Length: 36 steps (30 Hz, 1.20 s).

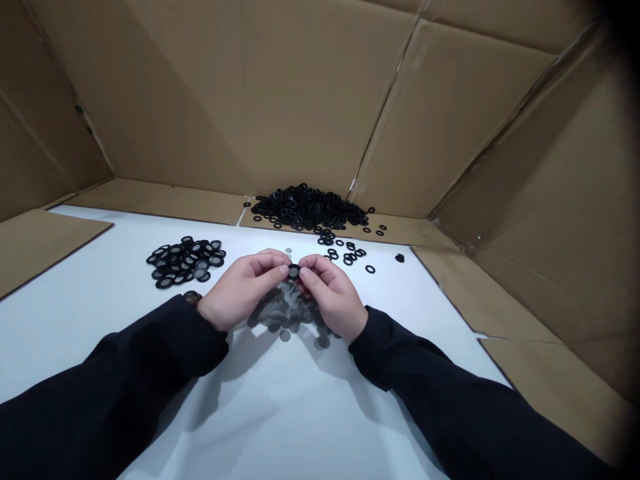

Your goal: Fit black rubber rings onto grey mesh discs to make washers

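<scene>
Between my two hands is a black rubber ring with a grey mesh disc in its middle (294,271). My left hand (249,283) pinches its left edge with thumb and fingers. On the opposite edge, my right hand (333,290) grips it the same way. Just below and behind the hands lies a heap of loose grey mesh discs (287,310), partly covered by them. Left of my left hand sits a pile of black rings with grey discs in them (185,260).
A large heap of plain black rings (307,208) lies at the back against the cardboard wall (310,100). Several loose rings (349,253) are scattered in front of it, and a small black clump (399,258) lies farther right. Cardboard sheets (500,333) edge the white table (300,427).
</scene>
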Available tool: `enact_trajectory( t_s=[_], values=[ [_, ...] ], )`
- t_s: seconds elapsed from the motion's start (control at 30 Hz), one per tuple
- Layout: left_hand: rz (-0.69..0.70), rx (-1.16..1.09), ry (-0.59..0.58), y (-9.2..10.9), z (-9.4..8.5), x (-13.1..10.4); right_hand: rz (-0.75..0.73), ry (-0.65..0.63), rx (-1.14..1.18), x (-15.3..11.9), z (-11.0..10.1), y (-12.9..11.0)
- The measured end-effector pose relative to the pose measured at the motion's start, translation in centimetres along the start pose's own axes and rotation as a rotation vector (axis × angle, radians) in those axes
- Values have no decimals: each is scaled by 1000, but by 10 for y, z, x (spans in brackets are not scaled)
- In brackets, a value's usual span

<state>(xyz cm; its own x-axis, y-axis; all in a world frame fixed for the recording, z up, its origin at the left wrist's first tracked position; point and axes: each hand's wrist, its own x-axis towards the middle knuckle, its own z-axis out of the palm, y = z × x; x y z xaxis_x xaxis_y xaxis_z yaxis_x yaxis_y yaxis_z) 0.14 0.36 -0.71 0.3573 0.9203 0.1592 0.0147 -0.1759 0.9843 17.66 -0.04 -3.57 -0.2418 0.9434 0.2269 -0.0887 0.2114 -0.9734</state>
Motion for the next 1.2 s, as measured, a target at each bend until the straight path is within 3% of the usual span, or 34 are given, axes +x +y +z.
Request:
enact_trajectory(
  t_s=[0.17,0.7,0.8,0.9,1.0,1.2],
  values=[
    [-41,-22,-6,2,0,-1,10,-14,29,0,0,0],
    [112,250,73,5,3,-1,-65,102,-157,-1,2,1],
    [99,282,102,6,1,0,-154,134,-300,-3,3,0],
    [65,240,112,6,1,2,-376,134,-532,-3,3,-3],
    [61,214,51,4,3,2,-559,73,-719,-2,1,-5],
    [37,212,0,1,4,-1,-647,72,-795,0,-1,-2]
  ],
)
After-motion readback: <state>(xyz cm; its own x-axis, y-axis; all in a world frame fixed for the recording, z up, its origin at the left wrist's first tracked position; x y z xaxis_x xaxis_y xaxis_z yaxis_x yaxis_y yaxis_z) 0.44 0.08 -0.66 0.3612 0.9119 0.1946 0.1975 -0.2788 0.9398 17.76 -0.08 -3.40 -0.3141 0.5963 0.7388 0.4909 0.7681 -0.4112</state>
